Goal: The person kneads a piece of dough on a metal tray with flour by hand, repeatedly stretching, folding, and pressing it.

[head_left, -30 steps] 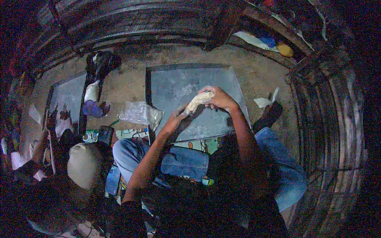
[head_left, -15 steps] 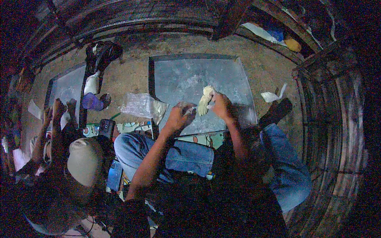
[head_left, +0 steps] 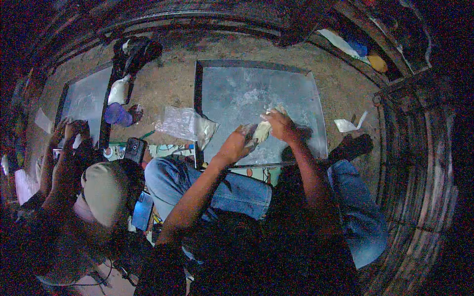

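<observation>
A pale, lumpy length of dough [head_left: 264,129] is held between my two hands, above a shallow grey metal tray [head_left: 222,86] dusted with white powder. My right hand [head_left: 280,126] is closed round its upper part, fingers over the top. My left hand [head_left: 239,144] is closed against the lower left side of the dough, its fingertips whitened and partly hidden. Just left of my left hand, a clear plastic bag [head_left: 178,123] with white powder near its mouth lies over the tray's left edge.
At my left, a person in a light cap [head_left: 103,190] works over a second tray [head_left: 89,93]. Between the trays are a purple cup [head_left: 117,114], a bag of white powder [head_left: 118,90] and a black bag [head_left: 136,54]. White paper [head_left: 348,123] lies right of my tray.
My left hand has come in against the dough, where before it was apart. My right hand has shifted higher over the dough. The whole view has moved slightly.
</observation>
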`<move>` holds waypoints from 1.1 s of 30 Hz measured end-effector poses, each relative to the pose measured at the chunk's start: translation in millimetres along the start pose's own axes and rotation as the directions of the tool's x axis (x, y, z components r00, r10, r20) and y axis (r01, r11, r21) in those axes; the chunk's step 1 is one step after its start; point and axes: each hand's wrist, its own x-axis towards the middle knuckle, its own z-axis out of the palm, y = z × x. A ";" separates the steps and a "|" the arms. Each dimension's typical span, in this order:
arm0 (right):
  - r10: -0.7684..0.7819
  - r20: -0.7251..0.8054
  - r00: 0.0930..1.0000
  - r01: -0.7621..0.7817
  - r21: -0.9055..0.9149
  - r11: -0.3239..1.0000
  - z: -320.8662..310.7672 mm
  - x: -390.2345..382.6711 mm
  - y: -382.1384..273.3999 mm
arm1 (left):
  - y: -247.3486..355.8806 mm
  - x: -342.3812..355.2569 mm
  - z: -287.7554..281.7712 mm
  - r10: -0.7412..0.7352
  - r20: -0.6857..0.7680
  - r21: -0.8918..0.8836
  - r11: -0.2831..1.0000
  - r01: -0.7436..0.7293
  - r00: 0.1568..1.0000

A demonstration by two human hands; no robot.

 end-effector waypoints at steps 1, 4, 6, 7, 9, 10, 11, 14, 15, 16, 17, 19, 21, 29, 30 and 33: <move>0.024 -0.037 0.999 -0.022 0.035 0.999 -3.8 -5.9 2.3 | 6.9 0.3 2.9 0.087 -0.057 0.061 0.995 -0.084 0.995; 0.143 0.223 0.964 -0.198 0.246 0.949 -40.8 12.8 -24.5 | 11.8 -2.2 1.4 -0.093 0.010 0.027 0.995 0.093 0.996; 0.176 0.343 0.923 -0.319 0.420 0.850 -59.3 22.7 -30.6 | 8.3 1.0 4.0 -0.065 -0.030 -0.042 0.997 0.063 0.997; 0.188 0.318 0.929 -0.339 0.530 0.777 -58.2 19.1 -22.8 | 11.1 5.0 6.4 -0.043 -0.047 -0.082 0.996 0.039 0.998; 0.211 0.209 0.955 -0.295 0.753 0.589 -49.3 9.5 -11.2 | 16.1 9.4 10.2 -0.157 0.006 -0.390 0.909 0.147 0.988; 0.256 0.186 0.949 -0.292 0.827 0.480 -46.8 11.0 -16.8 | 16.5 8.0 6.9 -0.218 0.038 -0.518 0.830 0.206 0.975; 0.304 0.169 0.938 -0.278 0.888 0.365 -42.0 12.3 -25.4 | 20.6 8.6 6.7 -0.335 0.035 -0.643 0.714 0.278 0.941; 0.498 0.037 0.866 -0.296 0.841 0.453 -23.1 21.5 -41.1 | 16.1 8.3 3.8 -0.360 0.058 -0.638 0.704 0.312 0.931; 0.620 0.077 0.781 -0.369 0.857 0.359 -12.8 21.6 -52.0 | 15.0 8.6 4.9 -0.357 0.055 -0.637 0.707 0.308 0.932; 0.721 0.123 0.682 -0.423 0.871 0.251 -2.1 23.1 -64.5 | 14.9 6.3 4.1 -0.342 0.033 -0.630 0.723 0.285 0.939; 0.759 0.136 0.636 -0.371 0.917 0.147 3.4 18.7 -69.3 | 17.2 6.1 8.9 -0.316 0.023 -0.629 0.733 0.260 0.949; 0.822 0.133 0.553 -0.316 0.947 0.060 10.9 17.9 -82.1 | 16.3 5.2 17.7 -0.243 -0.047 -0.645 0.748 0.156 0.969; 0.799 0.106 0.592 -0.176 0.984 0.000 20.8 24.6 -107.6 | -16.4 -1.4 30.5 -0.114 -0.181 -0.663 0.748 -0.036 0.977; 0.588 0.175 0.790 0.003 0.957 -0.289 29.5 13.1 -88.4 | -18.8 8.9 40.4 -0.195 -0.035 -0.428 0.889 0.162 0.980; 0.585 0.118 0.802 -0.064 0.992 -0.113 28.9 3.7 -72.5 | -6.3 12.4 39.9 -0.201 -0.066 -0.398 0.904 0.159 0.977; 0.588 0.095 0.803 0.089 0.957 -0.276 7.4 18.0 -100.4 | -10.2 -5.1 22.0 -0.233 -0.170 -0.299 0.938 0.175 0.958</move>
